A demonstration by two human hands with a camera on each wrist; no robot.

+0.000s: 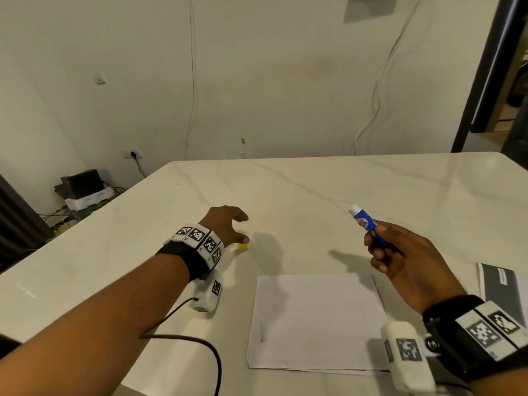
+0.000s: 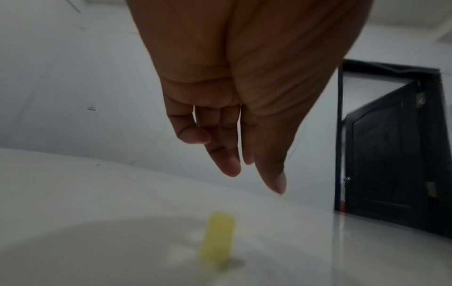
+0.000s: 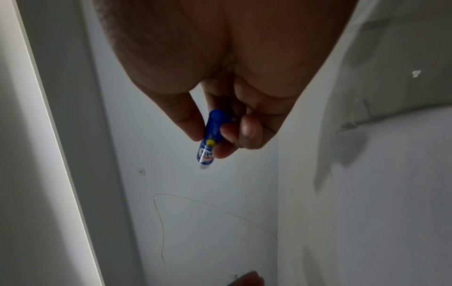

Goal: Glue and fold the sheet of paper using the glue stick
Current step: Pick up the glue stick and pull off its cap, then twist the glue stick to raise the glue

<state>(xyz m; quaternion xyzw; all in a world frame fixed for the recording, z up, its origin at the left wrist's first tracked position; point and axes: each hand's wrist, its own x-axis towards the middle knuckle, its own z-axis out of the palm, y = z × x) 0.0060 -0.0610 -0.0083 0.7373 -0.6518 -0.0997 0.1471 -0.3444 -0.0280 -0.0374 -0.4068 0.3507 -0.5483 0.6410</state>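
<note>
Right hand [image 1: 400, 255] grips the uncapped glue [image 1: 368, 225]; left hand [image 1: 228, 224], relaxed above the cap [image 1: 242, 246], should steady the paper [image 1: 314, 321] first.

A pale marble-veined desk [image 1: 314, 195] carries a white sheet of paper [image 1: 314, 321], a small yellow cap [image 1: 243, 246] and a grey booklet [image 1: 503, 284].

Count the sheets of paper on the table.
1 for certain: the white sheet of paper lies flat on the table between the forearms. Edges along its near and right sides suggest more sheets may lie beneath.
</note>
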